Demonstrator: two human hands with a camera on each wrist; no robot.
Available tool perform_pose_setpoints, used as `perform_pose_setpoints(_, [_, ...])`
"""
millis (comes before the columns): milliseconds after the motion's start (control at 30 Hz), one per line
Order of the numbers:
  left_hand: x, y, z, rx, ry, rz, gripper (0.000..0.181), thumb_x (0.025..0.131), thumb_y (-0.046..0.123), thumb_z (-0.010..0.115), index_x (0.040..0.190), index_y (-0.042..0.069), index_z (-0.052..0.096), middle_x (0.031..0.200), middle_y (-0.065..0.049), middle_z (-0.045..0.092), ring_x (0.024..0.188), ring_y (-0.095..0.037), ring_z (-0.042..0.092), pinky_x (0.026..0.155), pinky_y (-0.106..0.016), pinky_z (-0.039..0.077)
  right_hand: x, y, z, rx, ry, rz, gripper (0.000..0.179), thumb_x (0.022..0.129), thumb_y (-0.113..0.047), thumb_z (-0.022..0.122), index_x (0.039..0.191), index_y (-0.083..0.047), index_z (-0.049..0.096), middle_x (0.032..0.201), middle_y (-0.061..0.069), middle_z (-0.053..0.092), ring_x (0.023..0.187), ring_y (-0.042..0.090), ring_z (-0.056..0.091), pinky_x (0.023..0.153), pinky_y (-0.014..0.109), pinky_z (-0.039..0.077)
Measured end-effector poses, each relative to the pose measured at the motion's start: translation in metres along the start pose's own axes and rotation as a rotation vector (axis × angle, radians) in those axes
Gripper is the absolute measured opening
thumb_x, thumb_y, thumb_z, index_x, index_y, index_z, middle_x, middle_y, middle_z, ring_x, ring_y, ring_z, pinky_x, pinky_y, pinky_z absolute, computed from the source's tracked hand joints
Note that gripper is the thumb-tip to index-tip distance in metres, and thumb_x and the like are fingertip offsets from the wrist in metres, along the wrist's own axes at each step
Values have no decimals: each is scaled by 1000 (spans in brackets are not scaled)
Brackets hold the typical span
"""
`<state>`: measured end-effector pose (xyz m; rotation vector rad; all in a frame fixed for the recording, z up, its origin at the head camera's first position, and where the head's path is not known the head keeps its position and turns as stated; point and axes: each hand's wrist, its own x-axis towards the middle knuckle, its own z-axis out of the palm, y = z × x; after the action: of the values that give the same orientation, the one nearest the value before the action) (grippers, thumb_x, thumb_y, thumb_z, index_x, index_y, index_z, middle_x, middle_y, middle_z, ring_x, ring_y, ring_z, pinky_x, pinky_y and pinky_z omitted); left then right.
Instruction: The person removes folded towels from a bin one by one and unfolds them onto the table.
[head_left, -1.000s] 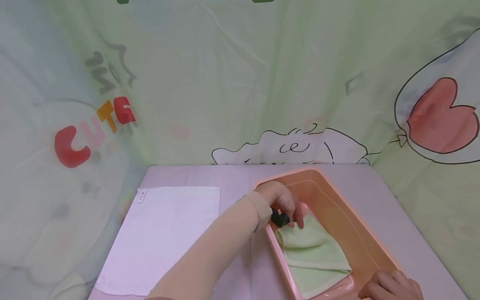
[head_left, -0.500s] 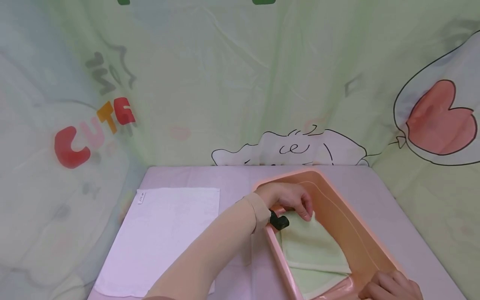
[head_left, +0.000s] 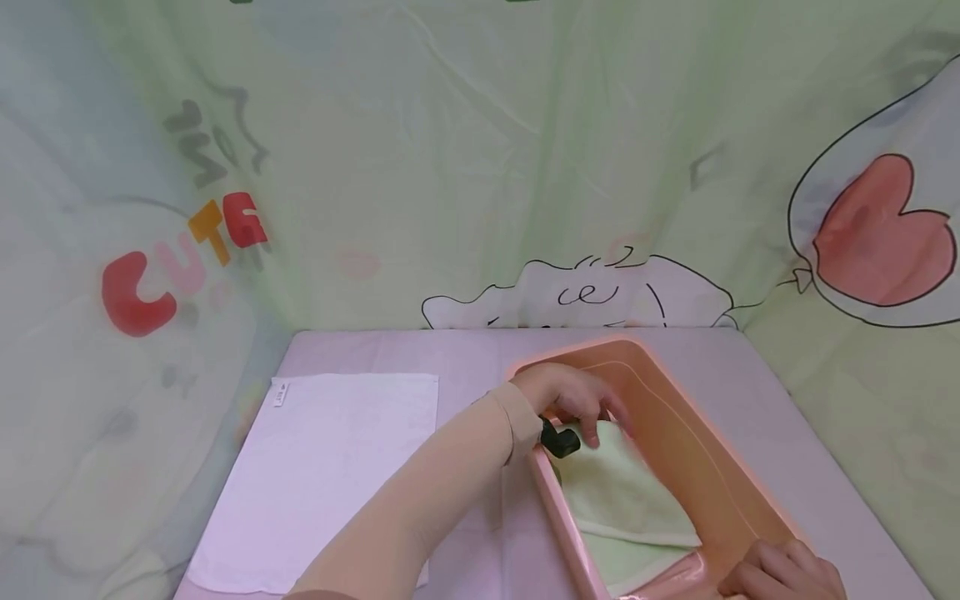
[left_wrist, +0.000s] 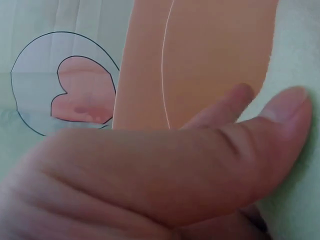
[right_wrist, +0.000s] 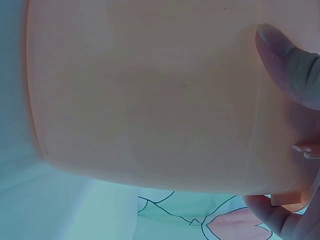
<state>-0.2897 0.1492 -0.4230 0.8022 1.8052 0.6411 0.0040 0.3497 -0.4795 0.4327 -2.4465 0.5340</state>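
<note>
A salmon-orange plastic bin [head_left: 697, 442] stands at a slant on the right half of the table. Inside it lies a folded pale green towel [head_left: 626, 492], its upper layer ending short of the layer below. My left hand [head_left: 566, 392] reaches over the bin's left rim to the towel's far end. Its thumb [left_wrist: 285, 115] lies against the towel, and another finger extends apart from it toward the bin's right wall. At the near right corner my right hand [head_left: 783, 571] grips the bin's rim, thumb on one side and fingers on the other.
A white towel [head_left: 322, 475] with a small label [head_left: 281, 394] lies flat on the left of the pink-covered table [head_left: 472, 354]. Printed curtains [head_left: 420, 167] enclose the table at the back and sides. A black device [head_left: 560, 439] sits at my left wrist.
The green towel's upper fold has been smoothed flatter toward the far end. My left fingers brought their tips together at its far corner, then spread apart. My right hand stays on the rim.
</note>
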Motion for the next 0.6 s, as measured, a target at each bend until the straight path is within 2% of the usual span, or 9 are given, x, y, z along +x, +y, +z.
perform_pose_setpoints(100, [2,-1,0,-9,-27,19,58,93,-2,77,147,17,68,134,7,71,109,-8,63,85,-23,58,0,2,1,5,1,-11,60,59,-3,86,78,-54,62,81,-34,49,79,-10,34,62,14,26])
perform_pose_setpoints(200, [2,0,0,-6,0,77,45,98,11,77,142,17,72,127,13,73,110,-4,63,91,-22,56,0,3,1,1,3,-13,59,59,-3,85,77,-54,62,79,-33,50,79,-10,34,62,14,26])
perform_pose_setpoints(267, [3,-1,0,28,63,130,32,100,21,78,132,20,78,116,16,73,104,-2,63,89,-21,55,0,2,1,-1,6,-10,59,59,-2,84,77,-53,62,79,-33,50,80,-10,35,62,13,26])
perform_pose_setpoints(333, [4,-3,0,70,146,181,19,100,28,78,115,18,83,100,16,72,92,-1,61,80,-18,51,0,2,1,-2,2,1,61,59,0,84,77,-54,61,80,-33,50,80,-10,35,63,14,27])
perform_pose_setpoints(433, [5,-6,1,101,281,215,13,98,27,81,92,16,80,85,10,67,79,-6,55,69,-18,46,0,1,0,-4,-1,4,64,58,0,85,78,-55,60,81,-35,49,81,-10,36,63,15,27])
perform_pose_setpoints(500, [5,-6,1,86,338,208,14,96,22,84,86,14,76,84,8,65,78,-7,55,68,-19,45,0,1,0,-8,-4,6,65,58,-1,86,78,-56,60,81,-36,47,81,-9,37,64,15,26])
perform_pose_setpoints(600, [3,-6,1,68,373,168,9,92,16,86,94,13,77,93,5,70,87,-9,61,75,-19,51,0,0,0,-22,-17,22,66,58,-2,88,77,-57,58,81,-37,46,80,-9,36,62,17,27])
